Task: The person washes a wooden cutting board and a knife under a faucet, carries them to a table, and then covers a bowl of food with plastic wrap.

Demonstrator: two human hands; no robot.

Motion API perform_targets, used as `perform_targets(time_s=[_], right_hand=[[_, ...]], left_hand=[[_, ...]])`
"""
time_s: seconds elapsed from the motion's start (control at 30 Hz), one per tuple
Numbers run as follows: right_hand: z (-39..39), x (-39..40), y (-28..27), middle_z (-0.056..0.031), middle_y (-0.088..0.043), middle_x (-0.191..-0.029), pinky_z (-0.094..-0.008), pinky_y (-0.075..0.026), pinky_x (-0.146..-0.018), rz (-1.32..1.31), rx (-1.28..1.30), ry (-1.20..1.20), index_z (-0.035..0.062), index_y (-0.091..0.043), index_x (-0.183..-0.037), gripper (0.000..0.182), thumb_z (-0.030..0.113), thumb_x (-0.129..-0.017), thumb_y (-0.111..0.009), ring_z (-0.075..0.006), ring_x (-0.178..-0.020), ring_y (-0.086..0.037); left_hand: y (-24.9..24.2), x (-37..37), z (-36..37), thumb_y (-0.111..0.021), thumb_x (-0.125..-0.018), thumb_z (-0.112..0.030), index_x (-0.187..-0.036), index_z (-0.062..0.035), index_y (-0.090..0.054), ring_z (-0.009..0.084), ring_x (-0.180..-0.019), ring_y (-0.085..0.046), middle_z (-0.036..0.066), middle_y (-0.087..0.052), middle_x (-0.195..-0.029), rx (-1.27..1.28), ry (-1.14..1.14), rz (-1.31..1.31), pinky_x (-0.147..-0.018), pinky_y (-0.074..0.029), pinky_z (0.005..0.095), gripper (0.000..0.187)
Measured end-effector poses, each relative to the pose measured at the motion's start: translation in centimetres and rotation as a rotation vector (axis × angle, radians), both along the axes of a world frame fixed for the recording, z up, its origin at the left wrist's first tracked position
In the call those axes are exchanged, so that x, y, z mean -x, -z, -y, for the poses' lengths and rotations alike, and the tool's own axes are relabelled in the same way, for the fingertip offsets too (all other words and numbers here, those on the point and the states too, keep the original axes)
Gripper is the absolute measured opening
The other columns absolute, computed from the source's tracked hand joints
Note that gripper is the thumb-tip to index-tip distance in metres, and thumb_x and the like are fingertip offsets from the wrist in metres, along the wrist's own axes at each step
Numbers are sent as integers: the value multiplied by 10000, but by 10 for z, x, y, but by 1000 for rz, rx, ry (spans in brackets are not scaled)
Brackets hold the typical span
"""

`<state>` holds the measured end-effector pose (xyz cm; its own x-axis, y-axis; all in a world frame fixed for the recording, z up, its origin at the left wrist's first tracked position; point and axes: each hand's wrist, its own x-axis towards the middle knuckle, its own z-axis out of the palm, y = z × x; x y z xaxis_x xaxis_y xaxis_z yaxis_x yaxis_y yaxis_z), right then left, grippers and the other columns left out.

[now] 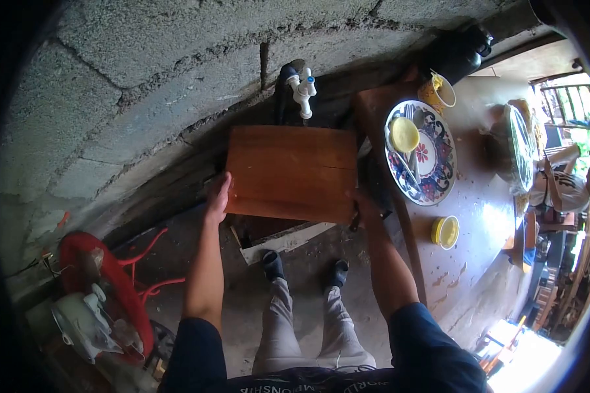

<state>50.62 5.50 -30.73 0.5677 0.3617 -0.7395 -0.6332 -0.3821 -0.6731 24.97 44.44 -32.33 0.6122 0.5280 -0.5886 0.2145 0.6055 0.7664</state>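
Observation:
A brown wooden board [292, 173] is held between my two hands, just below a white faucet [303, 95] with a blue mark on its handle. My left hand [219, 200] grips the board's left edge, thumb near the front face. On the opposite side, my right hand [366, 208] holds the lower right edge; its fingers are mostly hidden behind the board and in shadow. A small dark object shows by the right fingers, too dim to name. Whatever lies directly behind the board is covered by it.
To the right, a table [469, 262] bears a patterned plate [421, 187] with cutlery and a yellow round item, a yellow cup [445, 232] and a patterned cup [437, 93]. A red stool [88, 252] stands at lower left. A block wall [170, 85] runs behind the faucet. Another person sits far right.

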Motion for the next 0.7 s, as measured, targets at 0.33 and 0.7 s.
perform_targets(time_s=[0.33, 0.7], right_hand=[[-28, 66, -100, -7, -583, -846, -262, -446, -507, 169, -104, 317, 77, -531, -1193, 524, 209, -772, -814, -107, -618, -549], [-17, 92, -103, -94, -619, -1195, -367, -469, -969, 27, -304, 427, 18, -509, -1335, 605, 163, -805, -763, -216, -1088, -608]], left_hand=[[-25, -135, 60, -439, -1020, -406, -1424, 29, -399, 453, -1347, -427, 316, -399, -1470, -1264, 486, -573, -1127, -340, 497, 594], [-16, -183, 45, -452, -1025, -313, -1431, -29, -445, 428, -1378, -377, 287, -419, -1458, -1435, 878, 142, -1162, -276, 510, 495]])
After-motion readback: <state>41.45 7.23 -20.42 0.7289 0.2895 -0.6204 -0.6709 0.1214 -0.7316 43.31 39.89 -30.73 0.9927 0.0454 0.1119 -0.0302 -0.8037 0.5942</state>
